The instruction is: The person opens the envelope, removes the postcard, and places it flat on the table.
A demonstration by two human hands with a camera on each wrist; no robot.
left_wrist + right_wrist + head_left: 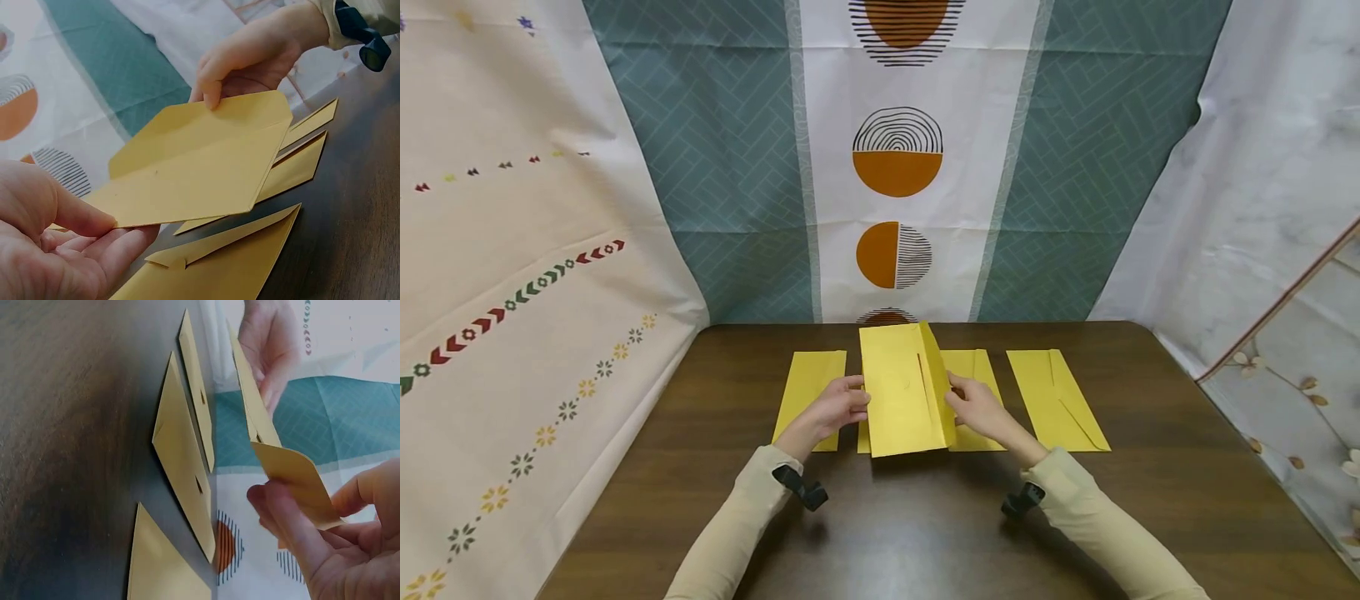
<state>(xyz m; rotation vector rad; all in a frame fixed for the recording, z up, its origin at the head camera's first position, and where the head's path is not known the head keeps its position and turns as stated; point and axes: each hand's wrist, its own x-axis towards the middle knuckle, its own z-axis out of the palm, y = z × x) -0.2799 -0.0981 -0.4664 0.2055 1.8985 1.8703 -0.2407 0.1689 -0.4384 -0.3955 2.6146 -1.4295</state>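
A yellow envelope (897, 392) is held up above the table, its long flap (936, 385) standing open on the right side. My left hand (841, 402) pinches its left edge; in the left wrist view the thumb (84, 215) lies on top and the fingers are beneath. My right hand (981, 408) holds the flap's outer edge, and in the right wrist view its thumb and fingers lie on either side of the flap (300, 481). Behind the held envelope, part of another envelope (863, 437) shows on the table; most of it is hidden.
More yellow envelopes lie in a row on the brown wooden table (917, 525): one at the left (808, 387), one partly covered by my right hand (973, 367), and one at the right (1056, 404). A patterned cloth (895, 208) hangs behind the table's far edge.
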